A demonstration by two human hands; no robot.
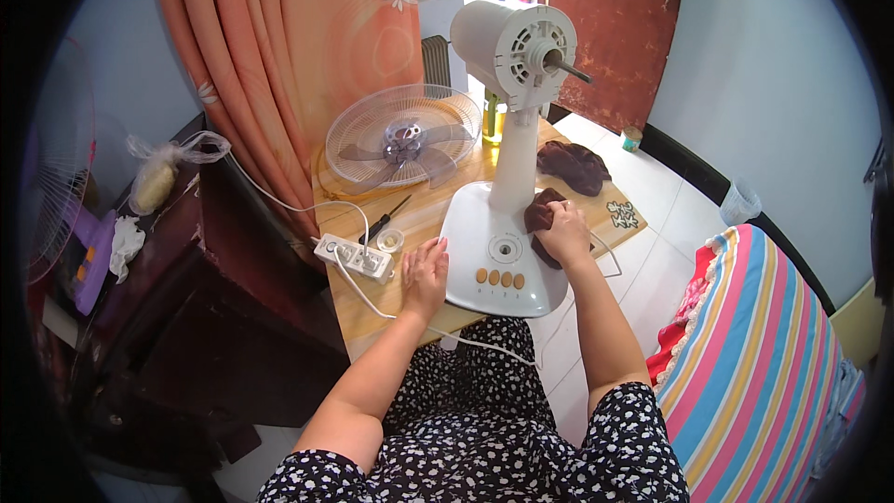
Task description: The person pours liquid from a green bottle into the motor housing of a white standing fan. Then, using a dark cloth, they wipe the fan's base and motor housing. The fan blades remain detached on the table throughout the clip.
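Note:
A white electric table fan's base (475, 244) stands upright on a wooden table in front of me, with several tan push buttons (501, 279) near its front edge. Above it the motor housing (517, 49) is bare, its metal shaft (573, 70) pointing right. My right hand (564, 229) grips a dark brown cloth (543, 212) against the right side of the base. My left hand (424, 271) rests at the base's left edge, fingers slightly spread, holding nothing. Behind the base lies a fan grille (349, 133) with translucent blades (440, 150) in it.
Left of my hand are a white power strip (354, 258) with plugged cords, a small round container (390, 240) and a screwdriver (384, 220). A second dark cloth (574, 166) lies at the table's back right. A striped cover (747, 349) bulges at the right; a purple fan (94, 258) stands left.

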